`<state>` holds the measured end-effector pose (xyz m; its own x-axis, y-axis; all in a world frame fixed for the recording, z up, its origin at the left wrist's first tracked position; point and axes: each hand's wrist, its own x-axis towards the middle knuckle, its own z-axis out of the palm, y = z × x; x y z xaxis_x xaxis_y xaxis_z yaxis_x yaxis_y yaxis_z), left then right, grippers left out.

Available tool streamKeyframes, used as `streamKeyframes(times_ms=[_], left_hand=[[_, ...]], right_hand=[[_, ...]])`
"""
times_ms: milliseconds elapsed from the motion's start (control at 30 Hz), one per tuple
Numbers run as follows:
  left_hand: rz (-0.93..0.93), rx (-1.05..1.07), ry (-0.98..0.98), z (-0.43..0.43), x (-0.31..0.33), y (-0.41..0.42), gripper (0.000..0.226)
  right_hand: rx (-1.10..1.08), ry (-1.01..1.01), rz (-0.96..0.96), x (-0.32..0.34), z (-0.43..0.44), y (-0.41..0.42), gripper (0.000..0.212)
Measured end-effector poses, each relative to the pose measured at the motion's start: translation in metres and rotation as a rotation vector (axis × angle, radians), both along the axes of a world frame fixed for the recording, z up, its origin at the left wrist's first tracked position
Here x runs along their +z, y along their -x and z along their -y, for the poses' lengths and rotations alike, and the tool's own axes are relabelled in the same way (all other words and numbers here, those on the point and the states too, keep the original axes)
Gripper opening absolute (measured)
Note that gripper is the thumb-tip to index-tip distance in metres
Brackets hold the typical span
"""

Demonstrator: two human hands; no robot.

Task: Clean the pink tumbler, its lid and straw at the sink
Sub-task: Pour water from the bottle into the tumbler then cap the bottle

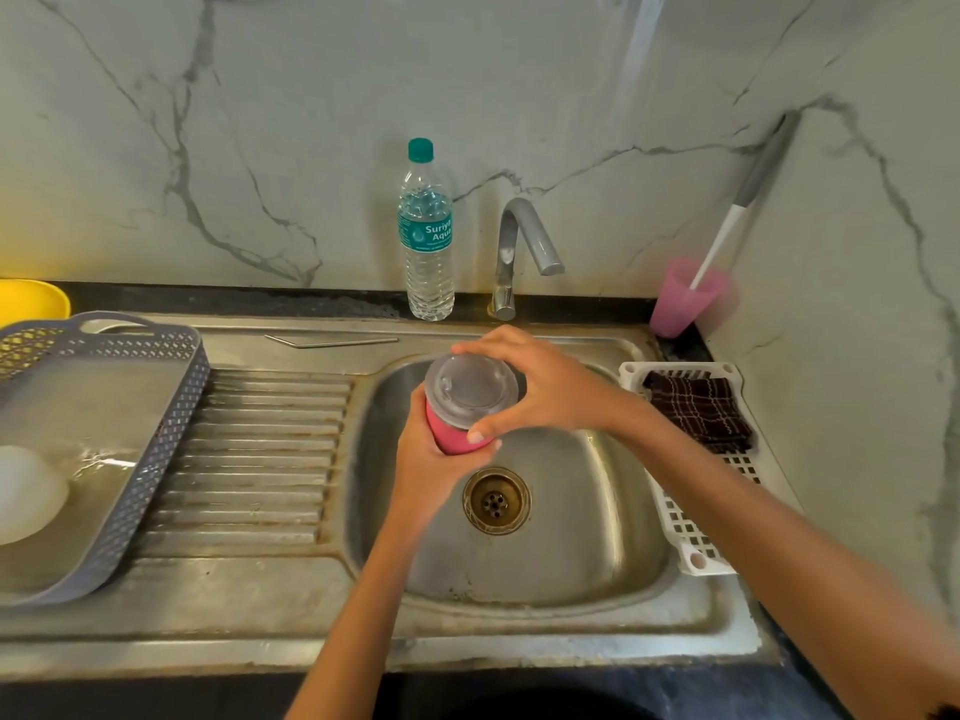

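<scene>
Both hands meet over the basin of the sink (597, 511). The left hand (426, 470) wraps the body of the pink tumbler (452, 433), fingers curled round it from below. The right hand (545, 387) caps the clear lid (470, 389), thumb on the near edge and fingers arched over the far rim. That looks like a twisting or prying grip: one hand anchors the cup, the other works the lid, probably so the parts can be washed apart. The tumbler tilts a little toward the left hand, top facing up at us.

It is held directly above the basin, just behind the drain (496, 501), so any spill goes down the hole. The tap (524, 241) stands just beyond the right hand, and no stream shows from its spout.

The straw (332, 341), a thin metal one, lies flat on the sink ledge beyond the left hand, parked out of the way yet within reach.

Outboard of the right forearm sits a white basket (685, 537) with a checked cloth (701, 413). Past it a brush (727, 236) stands in a pink cup (680, 298), handy for scrubbing. A grey basket (156, 459) waits well off the left hand on the draining board, likely for the clean parts.
</scene>
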<state>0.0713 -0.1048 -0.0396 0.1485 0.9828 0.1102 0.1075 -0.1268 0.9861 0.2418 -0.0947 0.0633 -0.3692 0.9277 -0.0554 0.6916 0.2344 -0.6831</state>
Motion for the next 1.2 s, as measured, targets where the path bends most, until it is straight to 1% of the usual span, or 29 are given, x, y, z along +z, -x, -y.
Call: streamKeyframes(times_ms=[100, 267, 367, 500, 567, 633, 667, 733, 833, 933, 1033, 1200], left_hand=[[-0.003, -0.022, -0.004, 0.001, 0.001, -0.003, 0.083], [0.029, 0.026, 0.017, 0.006, 0.002, -0.012, 0.084], [0.023, 0.042, 0.02, 0.004, -0.003, -0.007, 0.085], [0.043, 0.142, 0.026, 0.002, -0.011, 0.003, 0.09], [0.059, 0.19, 0.016, -0.003, -0.014, 0.011, 0.092], [0.074, 0.224, 0.0, -0.009, -0.017, 0.021, 0.093], [0.075, 0.239, -0.003, -0.011, -0.017, 0.026, 0.094], [0.073, 0.274, 0.001, -0.017, -0.016, 0.037, 0.092], [0.064, 0.31, 0.022, -0.027, -0.018, 0.052, 0.086], [0.039, 0.328, 0.039, -0.042, -0.019, 0.066, 0.089], [0.018, 0.342, 0.028, -0.061, -0.017, 0.075, 0.09], [0.014, 0.367, 0.017, -0.088, -0.016, 0.086, 0.091]], right_hand=[[-0.07, -0.032, -0.046, -0.008, 0.011, -0.001, 0.087], [-0.155, -0.043, -0.067, -0.016, 0.017, 0.01, 0.088], [-0.154, -0.036, -0.063, -0.021, 0.013, 0.017, 0.09], [-0.104, 0.019, -0.13, -0.024, -0.002, 0.029, 0.091], [-0.078, 0.073, -0.183, -0.025, -0.013, 0.04, 0.084], [-0.077, 0.121, -0.271, -0.029, -0.027, 0.051, 0.068], [-0.097, 0.138, -0.319, -0.032, -0.035, 0.056, 0.061], [-0.16, 0.138, -0.372, -0.035, -0.054, 0.063, 0.054], [-0.226, 0.014, -0.303, -0.042, -0.089, 0.07, 0.04], [-0.257, -0.082, -0.203, -0.057, -0.133, 0.079, 0.024], [-0.228, -0.081, -0.073, -0.078, -0.175, 0.097, 0.018], [-0.145, -0.094, 0.074, -0.106, -0.214, 0.131, 0.014]])
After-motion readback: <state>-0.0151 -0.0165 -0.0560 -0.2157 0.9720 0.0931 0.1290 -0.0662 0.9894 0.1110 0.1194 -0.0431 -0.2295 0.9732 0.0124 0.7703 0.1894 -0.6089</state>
